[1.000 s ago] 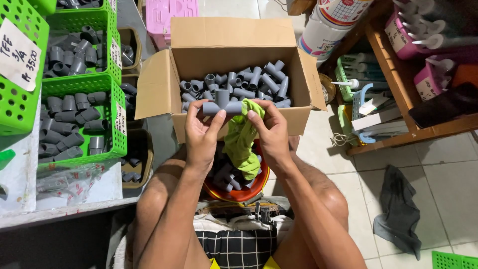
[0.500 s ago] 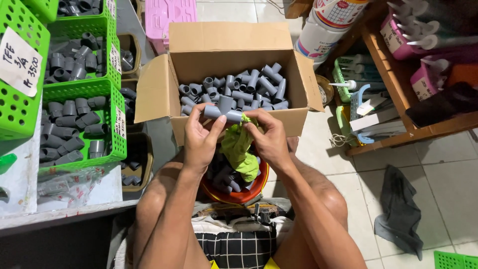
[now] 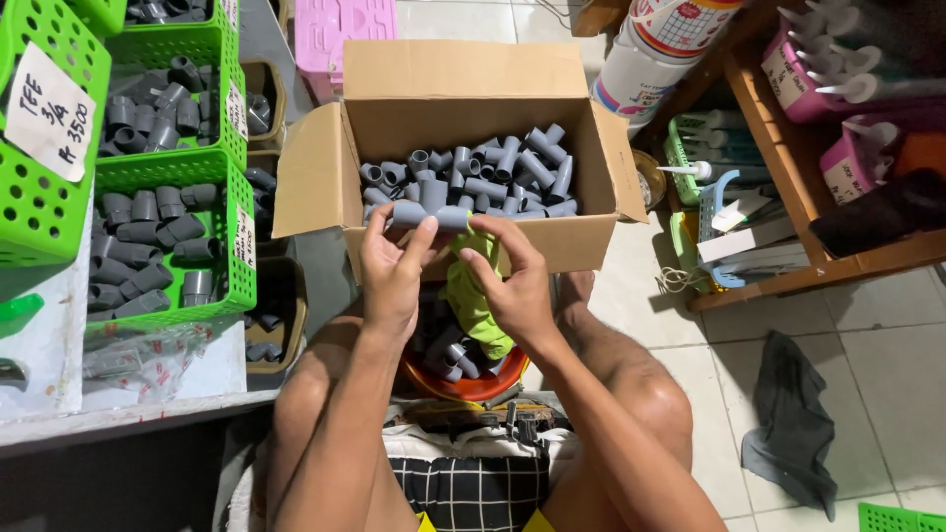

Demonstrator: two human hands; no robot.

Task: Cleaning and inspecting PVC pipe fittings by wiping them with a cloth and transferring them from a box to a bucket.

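Observation:
My left hand [image 3: 392, 271] and my right hand [image 3: 512, 284] together hold a grey plastic tee pipe fitting [image 3: 426, 216] just above the front edge of an open cardboard box [image 3: 325, 172]. A lime green cloth [image 3: 475, 296] hangs under my right hand, pinched against the fitting. The box holds several more grey fittings [image 3: 493, 172]. Below my hands, between my knees, sits an orange bowl [image 3: 471, 386] with a few grey fittings in it.
Green mesh baskets [image 3: 168, 246] of grey fittings stand on a white shelf at left. A wooden shelf [image 3: 808, 266] with packaged goods is at right. A dark rag [image 3: 793, 424] lies on the tiled floor. A pink stool [image 3: 345, 22] stands behind the box.
Both hands have lifted the fitting and cloth slightly toward the box edge. The cloth is bunched more under my right hand.

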